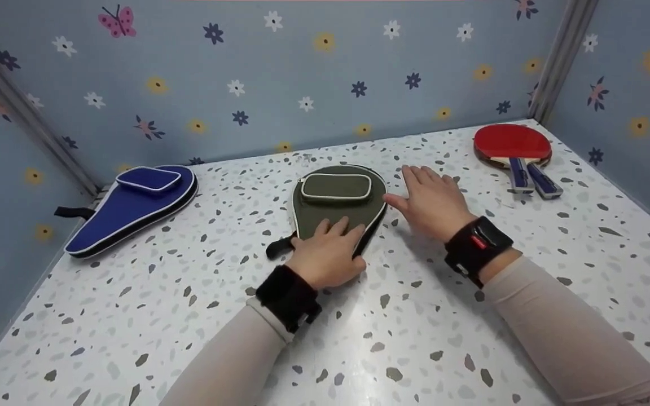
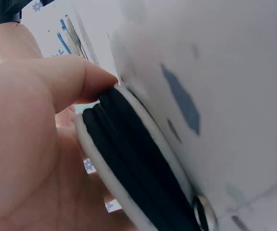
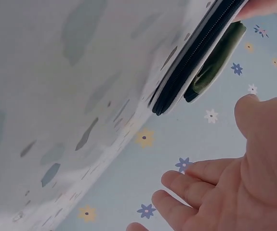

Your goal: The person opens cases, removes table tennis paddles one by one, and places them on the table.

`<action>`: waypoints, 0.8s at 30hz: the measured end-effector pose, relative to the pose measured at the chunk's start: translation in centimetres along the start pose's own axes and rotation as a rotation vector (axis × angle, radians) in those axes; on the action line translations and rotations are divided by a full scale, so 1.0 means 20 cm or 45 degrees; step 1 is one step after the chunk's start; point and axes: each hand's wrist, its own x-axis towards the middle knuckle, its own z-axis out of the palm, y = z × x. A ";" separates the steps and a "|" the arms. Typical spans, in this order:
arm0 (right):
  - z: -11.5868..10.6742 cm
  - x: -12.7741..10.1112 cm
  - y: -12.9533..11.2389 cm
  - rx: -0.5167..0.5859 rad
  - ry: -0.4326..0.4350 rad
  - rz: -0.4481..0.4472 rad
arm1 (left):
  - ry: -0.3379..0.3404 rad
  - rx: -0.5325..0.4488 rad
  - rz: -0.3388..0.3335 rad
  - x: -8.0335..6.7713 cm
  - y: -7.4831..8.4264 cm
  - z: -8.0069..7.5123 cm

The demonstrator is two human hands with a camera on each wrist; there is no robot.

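An olive green paddle case (image 1: 336,197) with a small front pocket lies flat in the middle of the speckled table (image 1: 415,316). My left hand (image 1: 328,251) rests on its narrow near end, fingers laid flat on the fabric. In the left wrist view the thumb (image 2: 75,82) touches the case's black zipped edge (image 2: 138,159). My right hand (image 1: 432,200) is open just right of the case, fingers straight, thumb close to the rim. In the right wrist view that hand (image 3: 215,187) hovers off the table with the case's edge (image 3: 196,62) ahead.
A blue paddle case (image 1: 133,206) lies at the back left beside the wall. Two red table tennis paddles (image 1: 514,146) are stacked at the back right corner. Flowered blue walls close in the table on three sides.
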 end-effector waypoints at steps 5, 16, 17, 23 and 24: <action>-0.01 0.00 0.00 0.009 0.016 0.014 | 0.000 -0.033 -0.053 0.03 -0.09 -0.03; -0.01 -0.01 0.00 0.010 0.009 0.013 | 0.039 -0.110 -0.290 0.08 -0.37 -0.09; -0.01 -0.01 0.00 0.011 0.011 0.011 | 0.044 -0.111 -0.307 0.08 -0.39 -0.10; -0.01 -0.01 -0.01 0.012 0.001 0.012 | 0.063 -0.125 -0.383 0.12 -0.50 -0.11; -0.01 -0.01 -0.01 0.011 -0.002 0.014 | 0.065 -0.130 -0.395 0.14 -0.52 -0.11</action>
